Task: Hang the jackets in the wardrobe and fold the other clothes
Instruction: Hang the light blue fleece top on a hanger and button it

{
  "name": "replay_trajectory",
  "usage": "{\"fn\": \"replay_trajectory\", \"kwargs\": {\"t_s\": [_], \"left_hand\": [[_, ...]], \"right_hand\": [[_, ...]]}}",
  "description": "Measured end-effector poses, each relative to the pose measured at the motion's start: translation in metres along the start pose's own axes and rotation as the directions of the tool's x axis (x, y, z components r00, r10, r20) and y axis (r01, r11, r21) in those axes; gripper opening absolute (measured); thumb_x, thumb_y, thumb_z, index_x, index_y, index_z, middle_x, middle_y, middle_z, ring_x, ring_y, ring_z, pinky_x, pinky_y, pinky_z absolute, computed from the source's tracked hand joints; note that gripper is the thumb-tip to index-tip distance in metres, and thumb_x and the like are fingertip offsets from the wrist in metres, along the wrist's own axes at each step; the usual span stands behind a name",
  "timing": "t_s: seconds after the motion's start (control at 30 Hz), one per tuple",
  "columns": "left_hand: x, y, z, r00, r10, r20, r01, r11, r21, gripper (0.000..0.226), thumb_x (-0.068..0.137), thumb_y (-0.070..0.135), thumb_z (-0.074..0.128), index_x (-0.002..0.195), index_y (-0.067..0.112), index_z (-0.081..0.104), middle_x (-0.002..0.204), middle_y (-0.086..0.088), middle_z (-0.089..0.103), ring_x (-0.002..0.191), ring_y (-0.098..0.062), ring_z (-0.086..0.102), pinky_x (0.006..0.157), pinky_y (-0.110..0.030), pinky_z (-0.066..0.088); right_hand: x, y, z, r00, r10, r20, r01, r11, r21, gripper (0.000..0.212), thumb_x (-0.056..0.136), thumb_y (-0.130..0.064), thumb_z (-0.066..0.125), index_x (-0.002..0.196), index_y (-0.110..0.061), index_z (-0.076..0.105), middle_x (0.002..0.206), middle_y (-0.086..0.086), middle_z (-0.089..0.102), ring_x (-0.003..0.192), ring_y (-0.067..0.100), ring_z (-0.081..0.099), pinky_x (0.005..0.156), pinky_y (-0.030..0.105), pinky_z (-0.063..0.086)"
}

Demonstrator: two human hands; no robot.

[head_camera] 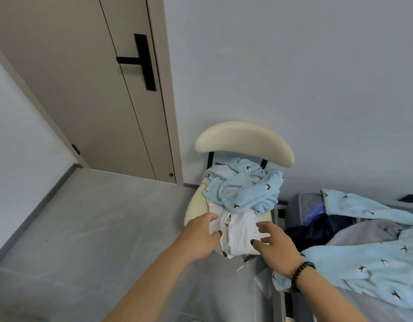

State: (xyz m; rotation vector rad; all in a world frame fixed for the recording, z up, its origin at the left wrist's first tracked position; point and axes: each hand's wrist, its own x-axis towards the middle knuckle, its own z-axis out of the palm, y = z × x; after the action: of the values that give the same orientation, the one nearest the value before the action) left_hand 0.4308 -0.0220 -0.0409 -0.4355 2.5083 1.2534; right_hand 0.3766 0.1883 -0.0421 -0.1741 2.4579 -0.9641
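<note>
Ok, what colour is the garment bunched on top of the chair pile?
Light blue garment with small dark bird-like marks, head view.

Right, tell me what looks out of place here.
Clothes lie unfolded: a light blue garment is bunched on a white garment on the chair, and more lie heaped on the bed.

Chair seat [196,205] under clothes [242,189]

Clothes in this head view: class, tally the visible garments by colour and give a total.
Light blue: 2, one on the chair, one on the bed
White: 1
Dark navy: 1
Grey: 1
Total: 5
</note>
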Motion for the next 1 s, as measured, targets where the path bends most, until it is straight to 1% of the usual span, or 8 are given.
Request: {"fn": "replay_trajectory", "kwargs": {"t_s": [0.17,0.3,0.53,0.67,0.77,0.87,0.93,1.0], "left_hand": [[0.052,0.02,-0.005,1.0,-0.011,0.029,0.011,1.0,0.006,0.051,0.093,0.028,0.053,0.143,0.026,0.041,0.148,0.007,0.043,0.133,-0.012,0.043,0.108,-0.03,0.038],[0.092,0.033,0.004,0.999,-0.024,0.032,0.023,1.0,0.014,0.05,0.093,0.029,0.053,0.141,0.028,0.042,0.145,0.009,0.045,0.13,-0.009,0.045,0.1,-0.023,0.037],[0.17,0.057,0.03,0.982,-0.189,0.02,0.189,0.982,0.006,0.05,0.093,0.028,0.054,0.141,0.028,0.042,0.145,0.01,0.046,0.129,-0.008,0.046,0.099,-0.023,0.038],[0.217,0.075,0.048,0.968,-0.252,0.004,0.252,0.967,-0.032,0.05,0.093,0.03,0.054,0.141,0.027,0.042,0.143,0.008,0.048,0.127,-0.007,0.046,0.097,-0.019,0.036],[0.248,0.081,0.062,0.955,-0.295,-0.005,0.294,0.953,-0.072,0.048,0.094,0.032,0.055,0.141,0.028,0.042,0.141,0.01,0.048,0.127,-0.005,0.045,0.093,-0.017,0.034],[0.265,0.08,0.071,0.941,-0.338,0.006,0.337,0.936,-0.102,0.047,0.095,0.032,0.055,0.14,0.029,0.042,0.14,0.009,0.048,0.127,-0.005,0.045,0.093,-0.018,0.037],[0.275,0.078,0.074,0.929,-0.369,0.005,0.367,0.923,-0.114,0.047,0.095,0.032,0.055,0.14,0.029,0.042,0.141,0.01,0.048,0.127,-0.005,0.046,0.095,-0.019,0.038],[0.281,0.073,0.075,0.914,-0.405,-0.007,0.4,0.907,-0.132,0.046,0.096,0.031,0.055,0.14,0.029,0.043,0.141,0.011,0.047,0.126,-0.005,0.047,0.095,-0.018,0.037]], "right_hand": [[0.051,0.004,-0.021,0.999,0.033,0.034,-0.034,0.999,0.031,0.048,0.09,-0.028,0.06,0.134,-0.023,0.043,0.128,-0.007,0.048,0.105,0.008,0.053,0.064,0.008,0.039],[0.101,0.014,-0.035,0.997,0.021,0.074,-0.024,0.999,0.033,0.05,0.09,-0.027,0.061,0.135,-0.021,0.042,0.129,-0.005,0.048,0.103,0.009,0.052,0.08,0.018,0.039],[0.203,0.051,-0.063,0.971,0.038,0.234,-0.027,0.998,-0.047,0.051,0.091,-0.025,0.059,0.137,-0.018,0.039,0.132,0.0,0.046,0.114,0.012,0.05,0.086,0.018,0.036],[0.27,0.082,-0.08,0.946,0.076,0.316,-0.044,0.993,-0.108,0.05,0.092,-0.025,0.057,0.138,-0.016,0.038,0.133,0.003,0.044,0.109,0.013,0.048,0.084,0.016,0.036],[0.319,0.103,-0.082,0.909,0.207,0.362,-0.2,0.978,-0.058,0.048,0.092,-0.022,0.058,0.135,-0.012,0.04,0.126,0.006,0.05,0.098,0.014,0.049,0.073,0.017,0.039],[0.355,0.119,-0.073,0.877,0.372,0.306,-0.433,0.887,0.162,0.048,0.087,-0.013,0.065,0.128,-0.001,0.045,0.1,0.01,0.058,0.086,0.021,0.053,0.072,0.027,0.043],[0.377,0.129,-0.065,0.833,0.481,0.273,-0.549,0.777,0.308,0.055,0.08,-0.015,0.074,0.124,0.004,0.047,0.107,0.016,0.061,0.091,0.028,0.057,0.077,0.034,0.048],[0.396,0.135,-0.055,0.76,0.582,0.289,-0.65,0.671,0.357,0.076,0.074,-0.029,0.081,0.131,0.002,0.041,0.123,0.016,0.055,0.106,0.032,0.055,0.09,0.04,0.05]]}}
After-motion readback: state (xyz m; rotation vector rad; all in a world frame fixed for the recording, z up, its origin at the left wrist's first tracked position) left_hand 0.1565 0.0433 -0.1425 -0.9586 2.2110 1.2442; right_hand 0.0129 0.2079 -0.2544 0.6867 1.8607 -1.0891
